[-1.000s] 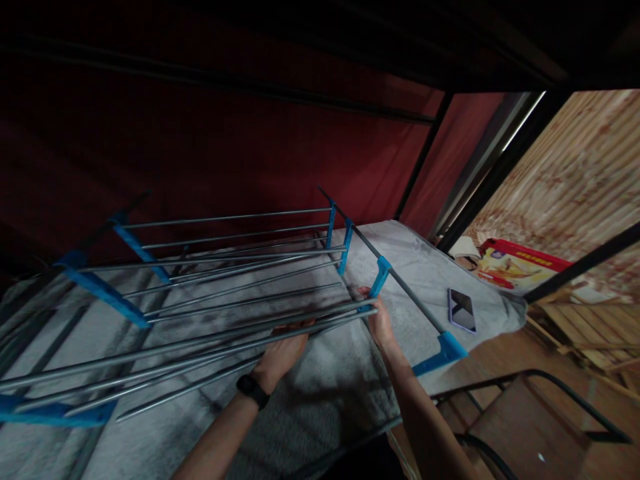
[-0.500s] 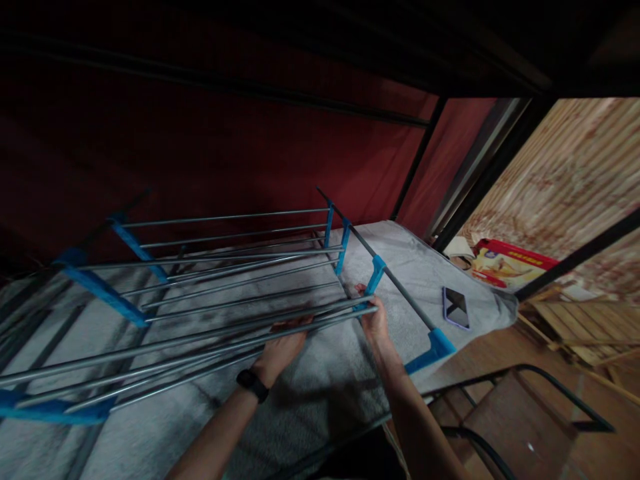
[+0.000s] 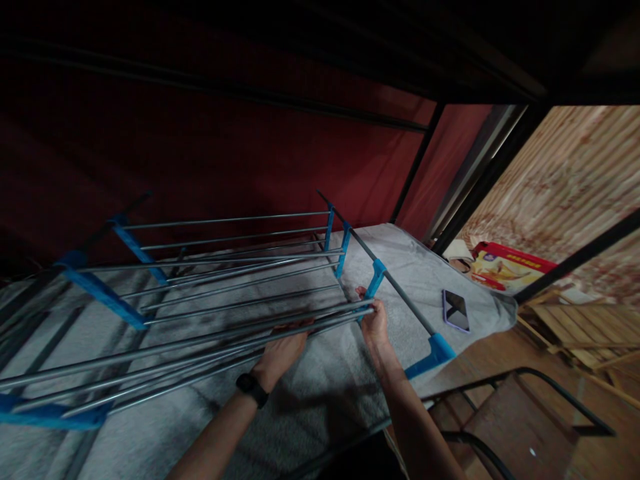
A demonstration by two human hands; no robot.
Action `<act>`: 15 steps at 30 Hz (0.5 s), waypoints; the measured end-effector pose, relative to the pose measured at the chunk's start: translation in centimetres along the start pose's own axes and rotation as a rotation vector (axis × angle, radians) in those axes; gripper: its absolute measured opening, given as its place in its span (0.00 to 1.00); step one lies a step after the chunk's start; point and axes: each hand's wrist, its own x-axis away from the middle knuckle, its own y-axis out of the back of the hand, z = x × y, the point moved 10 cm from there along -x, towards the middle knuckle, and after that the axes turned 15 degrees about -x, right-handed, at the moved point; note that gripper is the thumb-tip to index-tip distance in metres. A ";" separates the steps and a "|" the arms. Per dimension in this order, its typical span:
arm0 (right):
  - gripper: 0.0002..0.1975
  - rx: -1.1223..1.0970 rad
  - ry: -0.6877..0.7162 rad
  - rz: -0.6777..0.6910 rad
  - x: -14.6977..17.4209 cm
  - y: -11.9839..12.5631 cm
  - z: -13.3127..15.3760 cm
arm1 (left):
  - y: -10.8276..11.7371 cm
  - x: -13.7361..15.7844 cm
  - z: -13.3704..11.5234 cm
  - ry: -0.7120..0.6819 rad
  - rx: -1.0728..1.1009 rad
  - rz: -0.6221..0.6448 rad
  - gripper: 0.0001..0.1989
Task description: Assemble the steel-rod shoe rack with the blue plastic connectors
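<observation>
Your right hand (image 3: 374, 323) is closed around a blue plastic bracket (image 3: 373, 285) at the right ends of the near metal tubes (image 3: 150, 350). Your left hand (image 3: 284, 348) reaches beneath these tubes, fingers partly hidden behind them; how firmly they close cannot be told. The tubular rack (image 3: 250, 257) lies between the back and front edges of the grey blanket (image 3: 410, 257), left of a smartphone (image 3: 456, 311) near its right edge.

Front tube (image 3: 175, 387) | L end moved nearer blue bracket (image 3: 40, 417) | (dim; prob. touching)
</observation>
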 end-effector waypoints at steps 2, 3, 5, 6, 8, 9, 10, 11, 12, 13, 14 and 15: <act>0.11 -0.001 -0.004 0.008 -0.1 0.0 -0.1 | -0.1 0.0 0.1 0.002 -0.008 0.002 0.21; 0.12 -0.003 -0.007 0.008 -0.1 0.0 -0.1 | -0.2 0.1 0.1 0.007 -0.016 0.009 0.21; 0.12 -0.006 -0.011 0.003 -0.1 0.0 -0.2 | -0.4 0.2 0.3 0.018 -0.028 0.024 0.21; 0.12 -0.006 -0.011 0.000 -0.1 0.1 -0.2 | -0.4 0.3 0.3 0.021 -0.033 0.027 0.21; 0.13 -0.007 -0.010 -0.003 0.0 0.1 -0.3 | -0.3 0.4 0.2 0.016 -0.036 0.019 0.22; 0.13 -0.007 -0.008 -0.005 0.0 0.2 -0.3 | -0.2 0.4 0.2 0.015 -0.035 0.013 0.22; 0.12 -0.008 -0.005 -0.008 0.0 0.2 -0.3 | -0.1 0.4 0.1 0.015 -0.033 0.010 0.22; 0.12 -0.009 -0.003 -0.012 0.0 0.3 -0.3 | -0.1 0.3 0.1 0.021 -0.033 0.012 0.21; 0.12 -0.011 -0.004 -0.016 0.0 0.4 -0.3 | 0.0 0.3 0.1 0.033 -0.036 0.021 0.21; 0.11 -0.012 -0.008 -0.018 0.0 0.5 -0.4 | 0.0 0.2 0.1 0.046 -0.040 0.033 0.21; 0.11 -0.013 -0.012 -0.021 0.0 0.6 -0.4 | 0.0 0.2 0.1 0.055 -0.045 0.042 0.21; 0.10 -0.013 -0.015 -0.018 0.0 0.6 -0.5 | 0.0 0.2 0.1 0.056 -0.048 0.049 0.21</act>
